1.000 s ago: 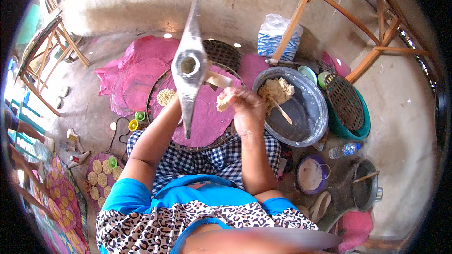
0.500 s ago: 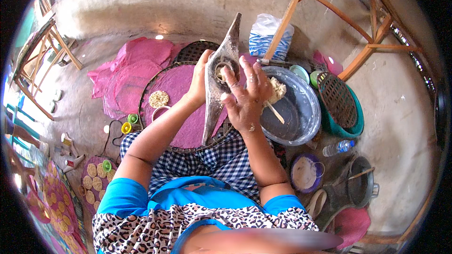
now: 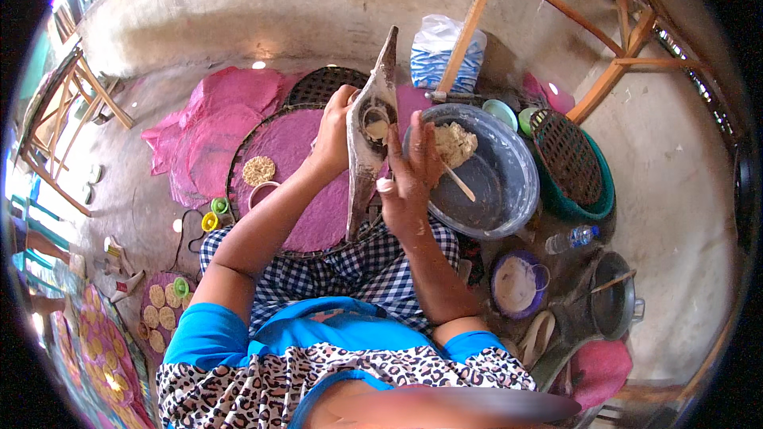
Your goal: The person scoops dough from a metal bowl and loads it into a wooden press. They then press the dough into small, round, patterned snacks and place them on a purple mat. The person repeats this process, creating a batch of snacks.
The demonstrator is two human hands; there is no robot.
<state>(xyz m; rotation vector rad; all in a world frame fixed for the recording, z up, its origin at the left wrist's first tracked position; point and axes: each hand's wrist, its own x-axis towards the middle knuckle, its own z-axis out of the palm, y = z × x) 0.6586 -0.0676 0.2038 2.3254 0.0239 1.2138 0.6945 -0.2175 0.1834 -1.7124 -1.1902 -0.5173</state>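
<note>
My left hand [image 3: 337, 131] is wrapped round the left side of a long, dough-smeared wooden press [image 3: 359, 183] with pointed ends. Pale dough [image 3: 377, 130] lies inside the round cup in its middle. Close to the press's right side, my right hand [image 3: 412, 179] has its fingers stretched out and smeared with dough; nothing shows in its grasp. Behind that hand, a dough lump [image 3: 457, 144] and a thin light stick [image 3: 460, 184] are in a grey basin [image 3: 520, 199]. Under the press, a round tray with a pink sheet [image 3: 298, 143] bears one lacy dough round [image 3: 258, 170] and a ring-shaped thing [image 3: 261, 194].
A teal basin [image 3: 604, 195] with a woven lid, a water bottle [image 3: 572, 239] and a purple-rimmed pail [image 3: 531, 311] stand at the right. A wooden frame [image 3: 592, 103] rises at the far right. Pink sheets [image 3: 226, 119] lie far left; several dough rounds [image 3: 165, 315] lie near left.
My right hand's fingers have moved off the press's cup to its right side, leaving the dough inside in view. The press has turned slightly in my left hand.
</note>
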